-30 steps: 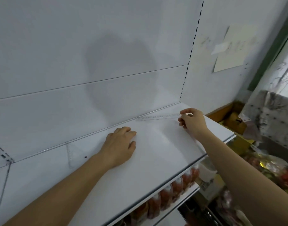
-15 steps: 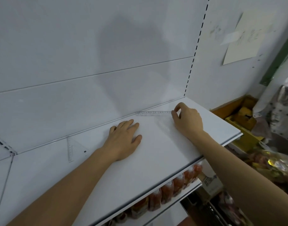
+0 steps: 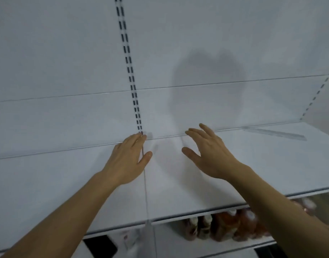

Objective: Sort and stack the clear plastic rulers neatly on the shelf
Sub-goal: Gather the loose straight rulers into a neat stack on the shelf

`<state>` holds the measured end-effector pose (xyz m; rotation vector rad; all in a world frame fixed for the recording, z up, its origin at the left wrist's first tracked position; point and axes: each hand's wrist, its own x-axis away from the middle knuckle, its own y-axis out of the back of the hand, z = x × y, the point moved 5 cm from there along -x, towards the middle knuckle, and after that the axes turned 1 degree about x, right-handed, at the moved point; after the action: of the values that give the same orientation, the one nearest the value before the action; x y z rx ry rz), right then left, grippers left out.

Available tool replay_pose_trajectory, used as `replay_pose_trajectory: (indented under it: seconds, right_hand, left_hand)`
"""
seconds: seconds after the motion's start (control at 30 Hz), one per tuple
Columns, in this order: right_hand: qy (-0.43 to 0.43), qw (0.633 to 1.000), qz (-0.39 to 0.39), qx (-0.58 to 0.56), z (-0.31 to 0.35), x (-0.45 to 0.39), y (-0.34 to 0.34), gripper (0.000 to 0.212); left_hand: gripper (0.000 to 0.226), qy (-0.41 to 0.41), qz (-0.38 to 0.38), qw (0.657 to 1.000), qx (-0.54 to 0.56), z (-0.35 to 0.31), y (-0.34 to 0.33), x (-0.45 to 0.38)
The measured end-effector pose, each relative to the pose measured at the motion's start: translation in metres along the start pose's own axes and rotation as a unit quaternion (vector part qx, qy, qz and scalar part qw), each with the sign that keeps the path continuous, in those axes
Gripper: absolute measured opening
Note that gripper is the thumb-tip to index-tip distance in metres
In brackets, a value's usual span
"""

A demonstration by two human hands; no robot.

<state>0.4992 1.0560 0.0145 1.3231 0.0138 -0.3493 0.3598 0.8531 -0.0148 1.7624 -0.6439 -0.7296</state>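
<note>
I am facing a broad white metal shelf [image 3: 197, 183], smooth and matte, running from nine o'clock to three o'clock across the view, with a thin seam splitting it at six o'clock. Behind it a flat white back panel [image 3: 66, 53] is rising toward twelve o'clock, carrying a dotted slotted upright [image 3: 129, 62]. Below, at five o'clock, reddish sealed packets [image 3: 225, 228] are sitting on a lower shelf.

My left hand [image 3: 126, 161] is lying flat, palm down, just left of centre, fingers straight and together, gripping nothing, fingertips reaching the shelf's back edge. My right hand [image 3: 210, 155] is hovering just right of centre, fingers spread and relaxed, also holding nothing.

The one clear plastic ruler [image 3: 275, 134] I can see is lying flat at two o'clock, near the back edge, well apart from both hands. It is a long, thin, see-through strip with faint markings.

I am judging it light, stiff and slick, and hard to lift off a flat surface. Sliding it, then pinching a long edge near the middle, looks the safest hold, since thin plastic may snap if bent.
</note>
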Motion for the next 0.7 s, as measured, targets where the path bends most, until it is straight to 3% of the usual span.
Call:
replay_pose_trajectory:
  seconds: [0.13, 0.37, 0.7]
  right_hand:
    - [0.072, 0.997, 0.026, -0.004, 0.122, -0.012, -0.024, 0.072]
    - [0.203, 0.977, 0.069, -0.007, 0.335, -0.03, -0.084, 0.077]
    - [0.367, 0.919, 0.14, -0.036, 0.604, -0.053, -0.159, 0.081]
  left_hand:
    - [0.092, 0.071, -0.012, 0.997, -0.025, 0.11, 0.047, 0.087]
    - [0.073, 0.217, -0.048, 0.973, -0.062, 0.282, 0.126, 0.26]
    - [0.068, 0.369, -0.091, 0.92, -0.1, 0.434, 0.207, 0.454]
